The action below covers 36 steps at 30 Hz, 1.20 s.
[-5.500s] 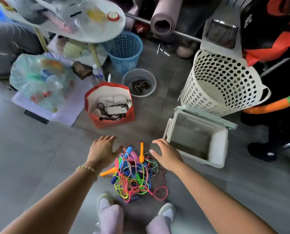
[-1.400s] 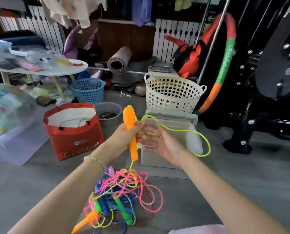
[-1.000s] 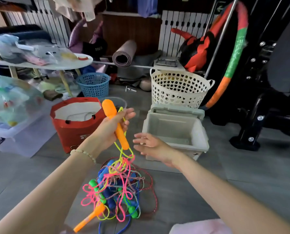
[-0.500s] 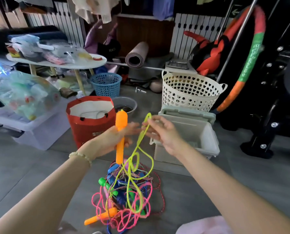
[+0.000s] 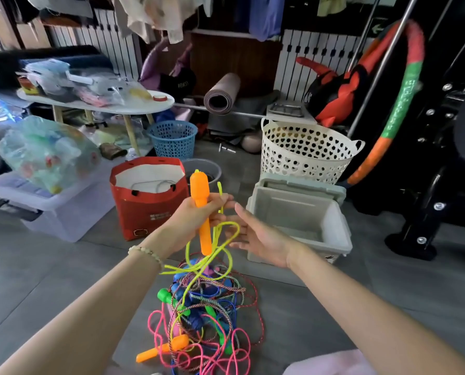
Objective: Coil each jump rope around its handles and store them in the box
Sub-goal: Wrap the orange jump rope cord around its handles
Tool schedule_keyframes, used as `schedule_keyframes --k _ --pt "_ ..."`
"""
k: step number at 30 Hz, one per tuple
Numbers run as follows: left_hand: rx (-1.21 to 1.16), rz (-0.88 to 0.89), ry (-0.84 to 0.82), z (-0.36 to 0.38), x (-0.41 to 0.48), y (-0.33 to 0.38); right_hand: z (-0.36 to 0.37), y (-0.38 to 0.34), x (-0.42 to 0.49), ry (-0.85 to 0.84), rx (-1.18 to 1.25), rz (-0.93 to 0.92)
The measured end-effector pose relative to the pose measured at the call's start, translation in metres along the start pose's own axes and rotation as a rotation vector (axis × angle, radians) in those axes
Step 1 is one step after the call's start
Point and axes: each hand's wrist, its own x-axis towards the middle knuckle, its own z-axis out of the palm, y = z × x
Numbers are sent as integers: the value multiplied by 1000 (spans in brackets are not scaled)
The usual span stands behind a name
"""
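Gripping: the left hand (image 5: 196,220) is closed round the orange handle (image 5: 200,196) and holds it upright, thick end up, above the pile.
Right hand: the right hand (image 5: 258,234) is flat-fingered with the palm up, just beside the handle's lower end. I cannot tell whether it touches the cord.
Cord: the yellow-green cord (image 5: 227,232) hangs from the handle in slack loops down into the tangled pile of jump ropes (image 5: 207,315) on the floor (image 5: 50,266).
Other end: a second orange handle (image 5: 162,350) lies at the pile's near edge, probably this rope's mate.
Box: the grey box (image 5: 339,234) stands open just right of the hands, with no rope visible inside.
Handling: everything here looks light. The handle seems rigid, smooth plastic, best held at its narrow shaft. The cord looks thin, limp and slightly springy.
Hold: pinch the cord close to the handle.
Risk: pulling hard would likely snag neighbouring ropes and drag the pile.
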Motion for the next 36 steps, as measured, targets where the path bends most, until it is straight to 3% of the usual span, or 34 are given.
schedule_keyframes --k 3,7,11,15,19,24,31,36 --pt "-39 32 64 -2 1 5 -2 0 -4 118 -126 -60" --pt "-45 67 113 -5 2 9 -8 -2 -12 55 -210 22" --pt "-53 86 116 -1 1 9 -11 -3 -20 97 -387 89" --pt "-56 64 55 11 1 10 -5 -4 -21 71 -329 29" --pt "-65 22 0 13 -1 10 2 -8 -21 159 -195 -98" --pt "-44 11 -1 14 -1 6 0 -6 -18 173 -200 -173" --pt "214 -22 -75 20 -4 -2 -10 -9 -16 337 22 -247" --pt "98 -30 -32 24 -5 -5 -10 -11 -18 360 77 -243"
